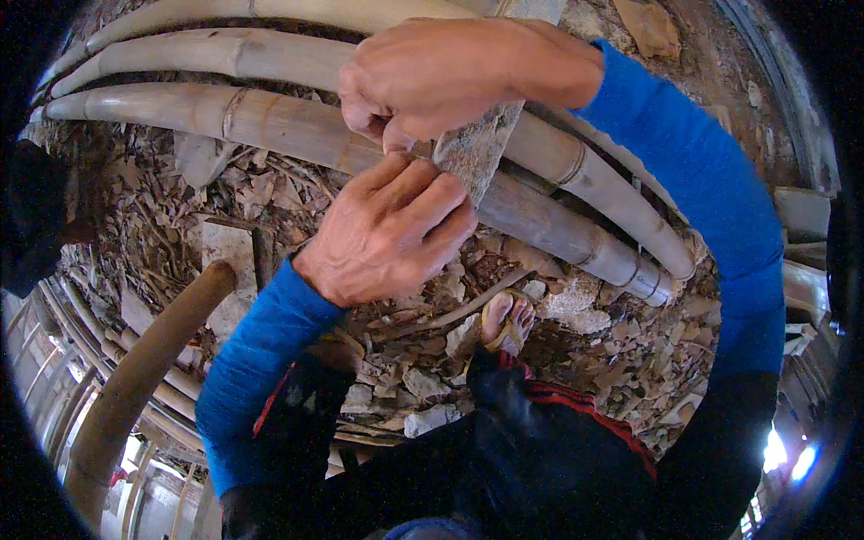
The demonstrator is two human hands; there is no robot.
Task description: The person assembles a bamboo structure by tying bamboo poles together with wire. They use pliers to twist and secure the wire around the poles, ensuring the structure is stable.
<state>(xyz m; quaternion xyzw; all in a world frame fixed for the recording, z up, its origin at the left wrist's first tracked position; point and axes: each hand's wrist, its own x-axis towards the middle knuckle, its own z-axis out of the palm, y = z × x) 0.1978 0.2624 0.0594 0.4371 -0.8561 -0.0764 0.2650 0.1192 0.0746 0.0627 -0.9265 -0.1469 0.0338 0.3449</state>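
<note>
My left hand (396, 229) is closed, knuckles up, against the near left edge of a rough grey slab (475, 151). Just beyond it, my right hand (441, 79) is closed too, its fingertips pinched close to the left hand's thumb and forefinger. Whatever is between the fingers of either hand is hidden or too small to name. The slab lies across long bamboo poles (297, 126), and the hands are above these poles.
Dry leaves and broken stones (427, 385) cover the ground around my sandalled foot (508, 322). An upright bamboo post (148, 378) stands at the left, near a flat pale block (229, 265). Something dark (36, 216) is at the far left.
</note>
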